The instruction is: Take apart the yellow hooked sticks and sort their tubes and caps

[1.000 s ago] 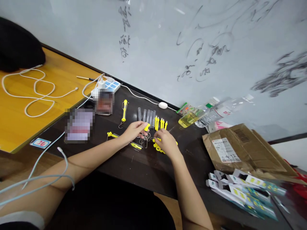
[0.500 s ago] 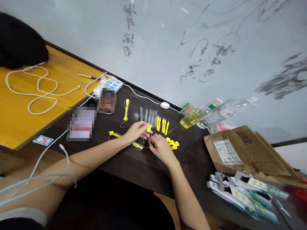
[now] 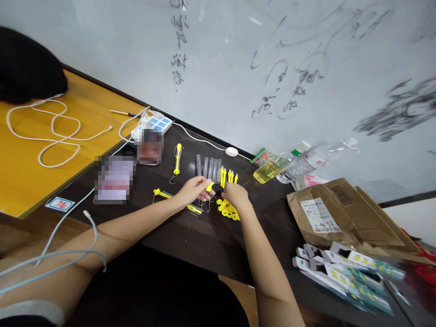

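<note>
My left hand [image 3: 195, 190] pinches a small yellow plastic cap [image 3: 210, 186] between thumb and finger, above some thin wire hooks [image 3: 207, 204]. Over the table to its right, my right hand [image 3: 235, 196] reaches in beside yellow rods with metal tips [image 3: 223, 176]; its fingertips are hidden. Several round yellow caps [image 3: 225, 210] lie just below that hand. Clear plastic tubes [image 3: 206, 167] stretch in a row behind both hands. A spring scale [image 3: 177, 159] with a hook lies further left, and a second yellow-ended one [image 3: 161, 194] is partly covered by my left forearm.
A power strip [image 3: 160, 123], blurred items and a number card [image 3: 60, 204] are at left, with a pale cable crossing my left forearm. To the right are bottles [image 3: 277, 167], a brown cardboard package [image 3: 327, 213] and flattened boxes [image 3: 347, 277]. A whiteboard [image 3: 218, 68] rises behind.
My right hand has moved away from my left hand, up and right to the yellow rods. The left hand keeps the yellow cap. The view has shifted slightly.
</note>
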`<state>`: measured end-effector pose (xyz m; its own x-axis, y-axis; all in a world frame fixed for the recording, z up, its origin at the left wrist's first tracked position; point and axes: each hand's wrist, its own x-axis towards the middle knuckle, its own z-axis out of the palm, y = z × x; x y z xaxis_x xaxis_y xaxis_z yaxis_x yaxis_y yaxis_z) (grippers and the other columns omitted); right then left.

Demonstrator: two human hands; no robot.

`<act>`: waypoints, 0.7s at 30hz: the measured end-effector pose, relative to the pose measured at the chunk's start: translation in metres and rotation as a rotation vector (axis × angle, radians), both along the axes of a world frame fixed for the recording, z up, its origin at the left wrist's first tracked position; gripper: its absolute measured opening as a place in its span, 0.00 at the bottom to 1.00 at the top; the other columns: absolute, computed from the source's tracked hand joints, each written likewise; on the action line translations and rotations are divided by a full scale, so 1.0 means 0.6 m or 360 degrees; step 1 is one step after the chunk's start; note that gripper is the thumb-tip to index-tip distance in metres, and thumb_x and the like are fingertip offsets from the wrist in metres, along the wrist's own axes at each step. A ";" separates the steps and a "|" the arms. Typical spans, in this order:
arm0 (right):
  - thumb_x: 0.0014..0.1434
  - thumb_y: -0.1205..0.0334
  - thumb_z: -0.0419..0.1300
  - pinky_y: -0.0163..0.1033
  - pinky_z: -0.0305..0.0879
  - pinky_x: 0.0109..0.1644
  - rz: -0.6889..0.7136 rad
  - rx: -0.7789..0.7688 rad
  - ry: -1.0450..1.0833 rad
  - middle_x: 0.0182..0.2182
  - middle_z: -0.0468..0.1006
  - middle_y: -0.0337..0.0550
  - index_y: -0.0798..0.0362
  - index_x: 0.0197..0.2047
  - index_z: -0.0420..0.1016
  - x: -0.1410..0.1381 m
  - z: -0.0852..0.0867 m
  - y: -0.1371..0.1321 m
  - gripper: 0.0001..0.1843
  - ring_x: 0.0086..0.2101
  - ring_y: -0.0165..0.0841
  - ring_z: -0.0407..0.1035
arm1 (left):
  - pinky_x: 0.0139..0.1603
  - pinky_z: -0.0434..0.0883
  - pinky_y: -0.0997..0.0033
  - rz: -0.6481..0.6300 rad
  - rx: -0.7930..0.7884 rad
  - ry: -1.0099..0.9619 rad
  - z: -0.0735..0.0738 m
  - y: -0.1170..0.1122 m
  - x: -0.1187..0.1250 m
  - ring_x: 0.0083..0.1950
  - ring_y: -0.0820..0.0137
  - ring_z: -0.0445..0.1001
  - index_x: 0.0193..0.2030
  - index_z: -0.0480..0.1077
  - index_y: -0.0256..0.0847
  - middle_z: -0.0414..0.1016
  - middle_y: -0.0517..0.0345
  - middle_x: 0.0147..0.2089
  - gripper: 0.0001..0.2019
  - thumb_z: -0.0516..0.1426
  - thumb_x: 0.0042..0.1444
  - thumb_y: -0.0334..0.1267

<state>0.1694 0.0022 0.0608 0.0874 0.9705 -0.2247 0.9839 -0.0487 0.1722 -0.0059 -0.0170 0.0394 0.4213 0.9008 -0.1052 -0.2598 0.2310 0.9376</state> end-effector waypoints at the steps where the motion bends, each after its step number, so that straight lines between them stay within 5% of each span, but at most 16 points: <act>1: 0.54 0.65 0.58 0.37 0.62 0.37 -0.0010 -0.0057 0.0003 0.39 0.77 0.53 0.55 0.40 0.75 -0.002 0.001 0.009 0.10 0.41 0.41 0.72 | 0.24 0.70 0.81 -0.0002 -0.0003 -0.0005 -0.001 0.001 0.000 0.24 0.78 0.73 0.34 0.63 0.35 0.78 0.52 0.31 0.12 0.55 0.60 0.43; 9: 0.47 0.65 0.61 0.33 0.58 0.32 0.0120 -0.0055 0.0182 0.32 0.77 0.46 0.54 0.31 0.74 0.006 -0.006 0.029 0.05 0.33 0.34 0.71 | 0.24 0.70 0.80 0.0055 -0.0058 -0.0035 0.006 0.000 -0.003 0.23 0.78 0.73 0.38 0.65 0.35 0.77 0.54 0.30 0.11 0.55 0.60 0.43; 15: 0.45 0.67 0.56 0.31 0.56 0.28 0.0334 0.0332 0.1108 0.20 0.66 0.32 0.53 0.25 0.64 0.027 -0.001 0.008 0.02 0.23 0.26 0.60 | 0.25 0.69 0.81 0.0102 -0.0106 -0.0124 0.006 0.002 -0.005 0.23 0.79 0.73 0.39 0.68 0.34 0.77 0.55 0.29 0.11 0.56 0.59 0.42; 21: 0.48 0.63 0.56 0.35 0.64 0.33 0.0392 0.0470 0.1917 0.26 0.71 0.39 0.52 0.26 0.62 0.002 -0.005 -0.051 0.05 0.29 0.30 0.66 | 0.31 0.72 0.79 0.0203 -0.0208 -0.0192 0.006 -0.001 -0.003 0.27 0.78 0.75 0.32 0.62 0.36 0.79 0.53 0.29 0.11 0.60 0.56 0.40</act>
<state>0.1704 -0.0284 0.0581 -0.2113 0.9585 0.1915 0.4974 0.2741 -0.8230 -0.0077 -0.0176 0.0430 0.3216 0.9296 -0.1801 -0.4029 0.3064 0.8624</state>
